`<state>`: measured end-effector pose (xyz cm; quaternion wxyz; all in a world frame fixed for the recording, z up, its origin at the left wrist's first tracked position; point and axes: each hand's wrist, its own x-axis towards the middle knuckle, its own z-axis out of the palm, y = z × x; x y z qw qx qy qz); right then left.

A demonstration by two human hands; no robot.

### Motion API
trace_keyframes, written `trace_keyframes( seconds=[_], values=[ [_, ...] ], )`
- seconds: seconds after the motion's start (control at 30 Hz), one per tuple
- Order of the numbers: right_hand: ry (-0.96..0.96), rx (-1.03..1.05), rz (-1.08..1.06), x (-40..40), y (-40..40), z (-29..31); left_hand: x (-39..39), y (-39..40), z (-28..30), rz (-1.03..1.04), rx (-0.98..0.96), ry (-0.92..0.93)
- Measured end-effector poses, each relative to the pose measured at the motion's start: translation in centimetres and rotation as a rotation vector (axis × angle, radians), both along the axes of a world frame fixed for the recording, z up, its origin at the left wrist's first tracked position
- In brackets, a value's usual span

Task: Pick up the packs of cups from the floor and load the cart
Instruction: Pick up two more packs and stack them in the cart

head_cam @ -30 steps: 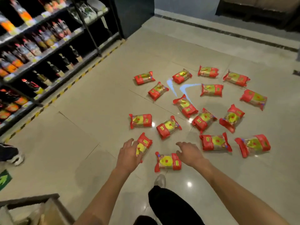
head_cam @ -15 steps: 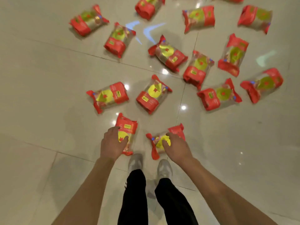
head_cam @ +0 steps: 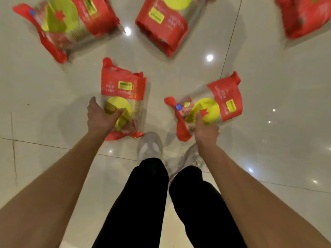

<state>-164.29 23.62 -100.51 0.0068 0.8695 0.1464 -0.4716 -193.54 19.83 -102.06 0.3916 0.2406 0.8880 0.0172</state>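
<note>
The left hand [head_cam: 102,117] grips a pack [head_cam: 123,97] on the floor [head_cam: 53,97], thumb curled over it. The right hand [head_cam: 206,129] pinches another pack [head_cam: 215,104]. Three more packs [head_cam: 161,22] lie beyond the fingers.

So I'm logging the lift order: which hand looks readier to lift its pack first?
Right, probably. The right hand grips its pack, which looks tilted up; the left hand's pack seems flat on the floor.

— Near ones? Red-and-clear pack [head_cam: 123,97] lying lengthwise at centre left; tilted pack [head_cam: 213,104] at centre right.
— Farther? Three blurred packs [head_cam: 71,24] along the top edge, seemingly flat.
</note>
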Motion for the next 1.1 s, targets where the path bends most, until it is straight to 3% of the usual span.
trace_keyframes(
  seconds=[0.07, 0.17, 0.47, 0.67, 0.8, 0.93, 1.1],
  values=[
    [-0.047, -0.06, -0.063, 0.5, -0.5, -2.0, -0.9, -0.2, -1.8, 0.12, -0.004, -0.083],
    [0.005, 0.007, -0.24, 1.0, -0.7, -4.4, -2.1, -0.5, -3.5, 0.252, -0.014, -0.239],
    [0.126, 0.275, -0.581, 1.5, 0.4, -7.7, -2.7, -0.5, -5.2, 0.224, -0.018, -0.362],
    [0.255, 0.299, -0.61, 2.6, 0.8, -7.2, -2.2, -0.1, -5.1, 0.242, -0.062, -0.426],
    [0.229, 0.251, -0.592, 3.4, 1.2, -5.3, -1.2, 0.4, -3.6, 0.252, -0.027, -0.402],
    [0.268, 0.255, -0.468, 4.6, 1.3, -1.0, 0.2, 1.0, -0.2, 0.266, 0.014, -0.378],
    [0.299, 0.25, -0.259, 6.4, 1.8, 6.6, 2.6, 2.4, 7.8, 0.156, 0.026, -0.403]
  ],
)
